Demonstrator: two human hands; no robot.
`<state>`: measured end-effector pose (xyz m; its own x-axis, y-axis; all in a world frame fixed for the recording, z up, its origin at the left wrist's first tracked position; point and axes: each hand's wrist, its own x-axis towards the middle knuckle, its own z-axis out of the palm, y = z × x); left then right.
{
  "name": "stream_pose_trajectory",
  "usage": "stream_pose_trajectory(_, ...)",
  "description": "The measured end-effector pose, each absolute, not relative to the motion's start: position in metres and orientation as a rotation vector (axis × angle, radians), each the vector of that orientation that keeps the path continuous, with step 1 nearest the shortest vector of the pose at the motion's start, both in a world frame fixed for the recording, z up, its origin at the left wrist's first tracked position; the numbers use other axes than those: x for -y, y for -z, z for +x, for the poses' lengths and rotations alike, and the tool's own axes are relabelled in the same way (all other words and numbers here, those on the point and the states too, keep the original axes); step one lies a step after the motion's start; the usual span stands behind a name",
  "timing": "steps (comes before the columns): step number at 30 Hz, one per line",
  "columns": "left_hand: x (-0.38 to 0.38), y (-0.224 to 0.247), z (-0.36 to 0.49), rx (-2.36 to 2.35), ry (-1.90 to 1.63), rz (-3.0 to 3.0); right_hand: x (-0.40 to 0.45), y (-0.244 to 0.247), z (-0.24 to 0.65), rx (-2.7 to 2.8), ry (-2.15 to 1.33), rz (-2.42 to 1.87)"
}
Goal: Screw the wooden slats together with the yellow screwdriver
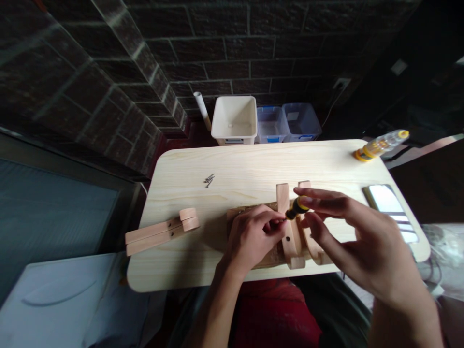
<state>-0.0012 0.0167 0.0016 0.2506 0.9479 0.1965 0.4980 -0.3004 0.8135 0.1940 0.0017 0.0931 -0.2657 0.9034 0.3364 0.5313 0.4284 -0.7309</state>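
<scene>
My right hand (366, 241) holds a small yellow-and-black screwdriver (296, 208) by its handle, with thumb and fingertips. The screwdriver slants down to the left, towards a light wooden hook piece (282, 195). My left hand (253, 237) has thumb and fingers pinched together near the screwdriver's tip; what they grip is hidden. A dark screw hole shows lower on the hook piece. A second similar hook piece (304, 185) lies to its right, partly behind my right hand. Both rest across a brown wooden board (232, 212), largely covered by my left hand.
Two more hook pieces (155, 237) lie side by side on the table (174, 179). Several loose screws (209, 181) lie farther back. A clear yellow-capped bottle-like container (380, 146) and a phone (393, 210) are at right. Bins (235, 141) stand behind the table, near a brick wall.
</scene>
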Motion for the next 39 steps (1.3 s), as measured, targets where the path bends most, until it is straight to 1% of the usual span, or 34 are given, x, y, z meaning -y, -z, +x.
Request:
stream_pose_trajectory(13, -0.016, 0.0, -0.001, -1.293, -0.941, 1.904, -0.007, -0.091, 0.196, 1.992, -0.438, -1.162)
stream_pose_trajectory(19, -0.018, -0.002, -0.001, -1.303, -0.91, 1.899, 0.001, -0.095, 0.197, 1.964, -0.584, -1.186)
stream_pose_trajectory(29, -0.018, -0.004, -0.002, -1.28, -0.915, 1.893, -0.005, -0.091, 0.195, 1.981, -0.447, -1.144)
stream_pose_trajectory(35, -0.017, -0.006, -0.002, -1.298, -0.889, 1.9, 0.001, -0.092, 0.197, 1.943, -0.57, -1.176)
stream_pose_trajectory(39, -0.017, -0.006, -0.002, -1.3, -0.886, 1.9, 0.002, -0.092, 0.198, 1.955, -0.541, -1.198)
